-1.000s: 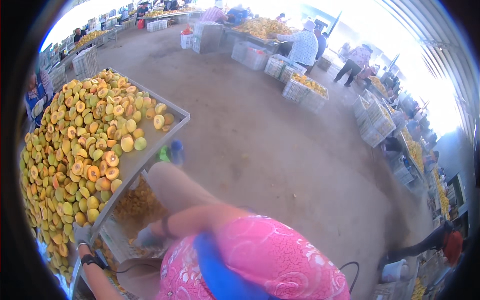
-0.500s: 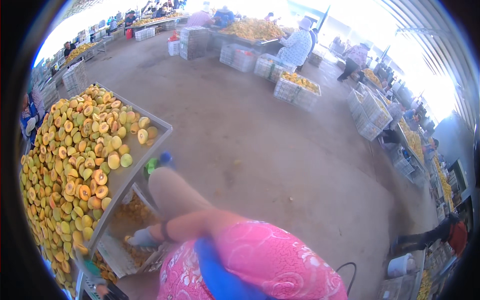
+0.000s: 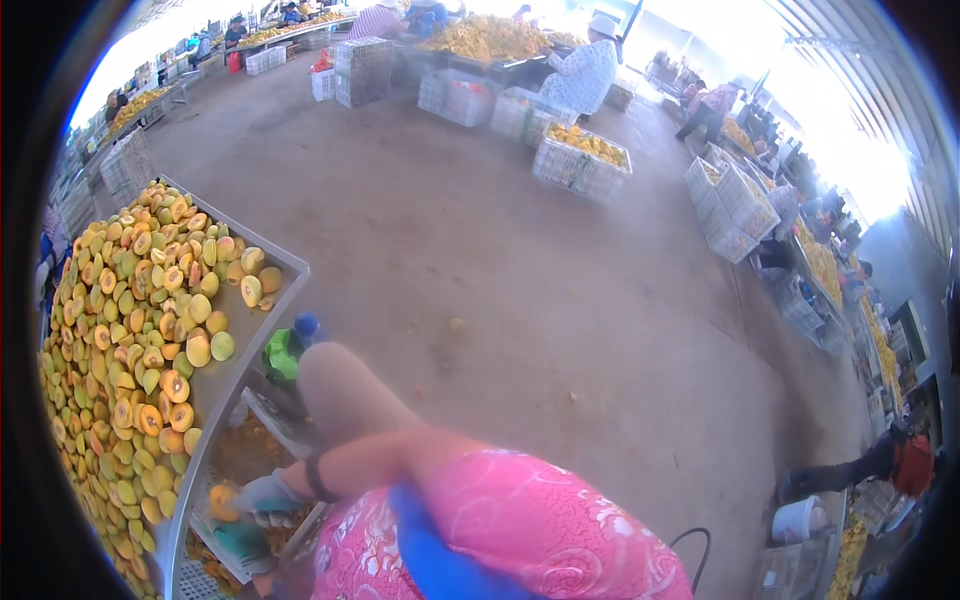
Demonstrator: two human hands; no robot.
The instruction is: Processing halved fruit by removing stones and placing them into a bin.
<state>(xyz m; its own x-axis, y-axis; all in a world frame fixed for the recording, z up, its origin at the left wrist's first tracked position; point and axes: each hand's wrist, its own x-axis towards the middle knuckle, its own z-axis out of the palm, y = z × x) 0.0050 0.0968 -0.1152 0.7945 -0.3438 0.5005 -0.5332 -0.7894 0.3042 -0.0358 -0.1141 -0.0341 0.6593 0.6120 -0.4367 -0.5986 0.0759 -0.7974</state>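
My right hand (image 3: pixel 274 496), in a pale grey glove below a dark wristband, has its fingers curled against an orange-yellow peach half (image 3: pixel 223 502). Whatever else those fingers hold is hidden. Just below, my left hand (image 3: pixel 243 543) in a green glove has its fingertips at the same peach half, closed on it. Both hands are together above a crate (image 3: pixel 290 425) beside the table's edge, with peach pieces inside. To the left, a metal-rimmed table (image 3: pixel 250 345) carries a big heap of peaches (image 3: pixel 125 370), many halved.
A green item (image 3: pixel 282 354) and a blue round one (image 3: pixel 307 325) lie beyond my bare knee (image 3: pixel 345 385). White crates of fruit (image 3: pixel 583 165) stand across the concrete floor (image 3: pixel 480 300). People work at other heaped tables. At lower right is a white bucket (image 3: pixel 797 520).
My left hand has moved from the table's edge rightward to my right hand, and a peach half now shows between them. The view has shifted slightly.
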